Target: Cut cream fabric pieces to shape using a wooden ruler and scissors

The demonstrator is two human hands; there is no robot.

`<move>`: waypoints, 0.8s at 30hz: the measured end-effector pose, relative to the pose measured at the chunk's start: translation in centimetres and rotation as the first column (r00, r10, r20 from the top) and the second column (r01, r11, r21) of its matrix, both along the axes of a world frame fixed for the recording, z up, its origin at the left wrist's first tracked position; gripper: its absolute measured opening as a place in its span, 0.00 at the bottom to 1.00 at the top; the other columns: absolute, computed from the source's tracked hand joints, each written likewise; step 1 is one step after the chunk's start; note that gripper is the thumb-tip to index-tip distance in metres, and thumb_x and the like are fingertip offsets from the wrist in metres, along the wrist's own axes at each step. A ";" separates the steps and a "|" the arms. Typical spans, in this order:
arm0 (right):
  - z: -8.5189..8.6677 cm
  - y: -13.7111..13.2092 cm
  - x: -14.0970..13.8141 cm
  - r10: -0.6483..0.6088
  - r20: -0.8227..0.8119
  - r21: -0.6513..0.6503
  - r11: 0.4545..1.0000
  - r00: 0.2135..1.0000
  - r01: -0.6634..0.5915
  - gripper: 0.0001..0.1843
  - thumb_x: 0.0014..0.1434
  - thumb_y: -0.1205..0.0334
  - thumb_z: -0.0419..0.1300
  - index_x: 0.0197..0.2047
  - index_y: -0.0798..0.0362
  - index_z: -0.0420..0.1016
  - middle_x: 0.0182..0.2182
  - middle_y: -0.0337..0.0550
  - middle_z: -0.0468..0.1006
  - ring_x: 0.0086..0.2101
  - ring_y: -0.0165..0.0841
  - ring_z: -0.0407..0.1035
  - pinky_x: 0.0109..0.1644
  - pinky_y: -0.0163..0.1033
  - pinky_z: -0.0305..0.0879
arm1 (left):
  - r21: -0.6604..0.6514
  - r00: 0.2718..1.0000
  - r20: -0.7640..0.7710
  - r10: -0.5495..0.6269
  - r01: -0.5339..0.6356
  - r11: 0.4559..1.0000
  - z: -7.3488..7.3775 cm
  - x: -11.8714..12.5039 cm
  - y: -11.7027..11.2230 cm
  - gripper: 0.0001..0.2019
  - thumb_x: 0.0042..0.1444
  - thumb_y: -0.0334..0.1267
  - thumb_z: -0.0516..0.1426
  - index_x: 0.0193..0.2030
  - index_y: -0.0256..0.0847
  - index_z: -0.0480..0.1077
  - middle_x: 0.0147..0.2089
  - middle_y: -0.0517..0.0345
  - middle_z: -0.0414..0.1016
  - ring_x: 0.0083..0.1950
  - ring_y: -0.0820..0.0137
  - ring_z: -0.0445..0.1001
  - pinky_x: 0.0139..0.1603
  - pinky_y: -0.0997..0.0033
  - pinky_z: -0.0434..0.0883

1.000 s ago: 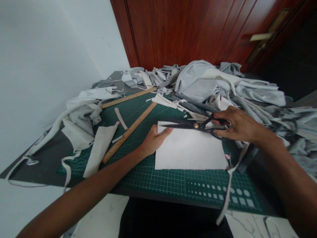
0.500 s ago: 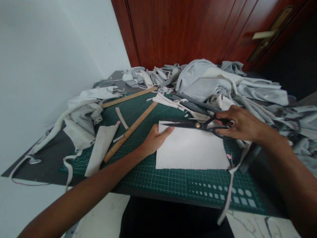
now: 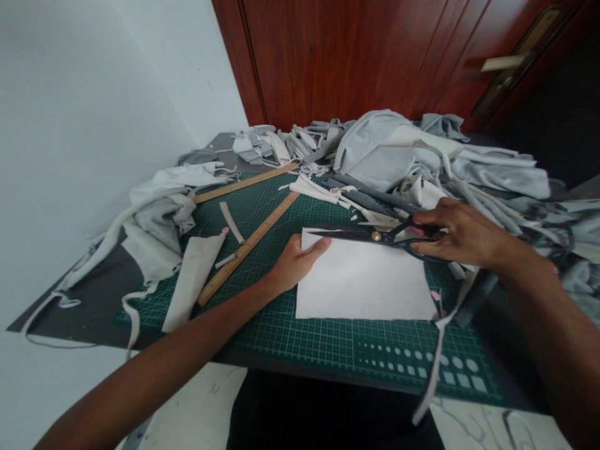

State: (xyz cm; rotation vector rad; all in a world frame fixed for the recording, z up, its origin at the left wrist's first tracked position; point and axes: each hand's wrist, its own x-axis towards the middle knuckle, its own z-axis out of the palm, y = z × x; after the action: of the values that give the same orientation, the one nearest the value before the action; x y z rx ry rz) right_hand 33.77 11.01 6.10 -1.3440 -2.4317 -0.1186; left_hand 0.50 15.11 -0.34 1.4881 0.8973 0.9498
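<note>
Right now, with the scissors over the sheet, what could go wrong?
The left hand has its thumb close to the tips of the scissors, so it might get nicked. Loose scraps bunch just behind the scissors and could snag in them. A strip hangs over the near edge of the table and might get tugged.

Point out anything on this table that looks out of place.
A pale fabric strip crosses the right side of the cutting mat and dangles past the table's near edge; odd, since most other scraps lie heaped on top.
</note>
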 end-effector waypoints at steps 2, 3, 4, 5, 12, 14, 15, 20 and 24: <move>0.0 0.0 0.1 0.001 -0.004 0.004 1.000 1.000 -0.001 0.28 0.62 0.34 0.57 0.31 0.51 0.78 0.22 0.46 0.74 0.28 0.41 0.66 0.34 0.42 0.59 | -0.001 1.000 0.000 -0.003 0.003 1.000 0.0 0.0 0.0 0.24 0.56 0.60 0.64 0.32 0.36 0.72 0.30 0.57 0.72 0.28 0.72 0.68 0.30 0.71 0.67; -0.1 0.0 0.1 -0.001 -0.005 0.006 1.000 1.000 0.001 0.29 0.62 0.33 0.56 0.32 0.51 0.78 0.22 0.46 0.74 0.28 0.41 0.66 0.34 0.42 0.59 | -0.001 1.000 0.001 -0.006 0.006 1.000 0.0 0.0 0.0 0.24 0.56 0.60 0.64 0.32 0.36 0.72 0.30 0.58 0.72 0.28 0.72 0.68 0.30 0.71 0.67; -0.1 -0.1 0.2 -0.006 -0.006 0.011 1.000 1.000 0.006 0.30 0.62 0.32 0.56 0.32 0.51 0.79 0.22 0.47 0.74 0.28 0.42 0.66 0.34 0.42 0.59 | 0.000 1.000 0.002 -0.010 0.010 1.000 0.0 0.0 0.0 0.24 0.56 0.60 0.64 0.32 0.36 0.72 0.29 0.58 0.72 0.28 0.72 0.68 0.30 0.71 0.67; -0.2 -0.1 0.3 -0.013 -0.006 0.015 1.000 1.000 0.013 0.31 0.62 0.31 0.55 0.33 0.51 0.80 0.22 0.47 0.74 0.28 0.42 0.66 0.34 0.42 0.60 | 0.001 1.000 0.004 -0.014 0.014 1.000 0.0 0.0 0.0 0.24 0.56 0.60 0.64 0.32 0.37 0.72 0.29 0.58 0.72 0.28 0.72 0.68 0.30 0.71 0.67; -0.2 0.0 0.5 -0.027 0.000 0.005 1.000 1.000 0.027 0.34 0.61 0.29 0.55 0.36 0.52 0.83 0.23 0.49 0.76 0.29 0.42 0.66 0.34 0.42 0.59 | -0.006 1.000 0.001 -0.006 0.006 1.000 -0.1 0.0 0.0 0.24 0.56 0.60 0.64 0.30 0.38 0.71 0.27 0.60 0.71 0.26 0.73 0.67 0.27 0.73 0.65; 0.0 0.0 0.4 -0.030 -0.008 0.003 1.000 1.000 0.030 0.35 0.61 0.28 0.54 0.37 0.53 0.83 0.22 0.48 0.76 0.28 0.42 0.66 0.33 0.42 0.59 | -0.008 1.000 0.005 -0.014 0.014 1.000 0.0 0.0 0.0 0.24 0.56 0.60 0.64 0.30 0.38 0.71 0.27 0.59 0.71 0.26 0.73 0.66 0.26 0.73 0.64; 0.0 0.0 0.4 -0.034 -0.011 -0.001 0.999 0.999 0.034 0.36 0.61 0.27 0.54 0.37 0.54 0.84 0.22 0.49 0.76 0.28 0.42 0.66 0.33 0.42 0.59 | -0.007 1.000 0.005 -0.015 0.015 1.000 0.0 0.0 0.0 0.24 0.56 0.60 0.64 0.30 0.38 0.71 0.27 0.60 0.70 0.26 0.73 0.66 0.26 0.73 0.64; 0.4 -0.1 0.1 -0.061 0.003 -0.037 0.997 0.998 0.061 0.35 0.61 0.30 0.55 0.35 0.55 0.84 0.21 0.49 0.74 0.28 0.43 0.67 0.32 0.42 0.59 | -0.007 1.000 0.001 -0.017 0.017 1.000 0.0 0.1 0.1 0.26 0.55 0.62 0.64 0.30 0.38 0.70 0.27 0.60 0.69 0.26 0.74 0.65 0.26 0.73 0.63; 0.5 -0.2 -0.2 -0.070 0.021 0.012 0.997 0.997 0.070 0.26 0.59 0.38 0.60 0.32 0.54 0.83 0.22 0.49 0.76 0.28 0.42 0.66 0.31 0.41 0.59 | -0.008 1.000 0.005 -0.022 0.022 1.000 0.1 0.1 0.0 0.26 0.55 0.63 0.64 0.31 0.37 0.70 0.28 0.60 0.69 0.27 0.74 0.64 0.27 0.73 0.62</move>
State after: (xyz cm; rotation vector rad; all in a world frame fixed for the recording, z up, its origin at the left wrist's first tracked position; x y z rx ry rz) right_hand 33.61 10.79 6.62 -1.4311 -2.3986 -0.1652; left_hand 0.58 15.12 -0.23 1.4853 0.8792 0.9321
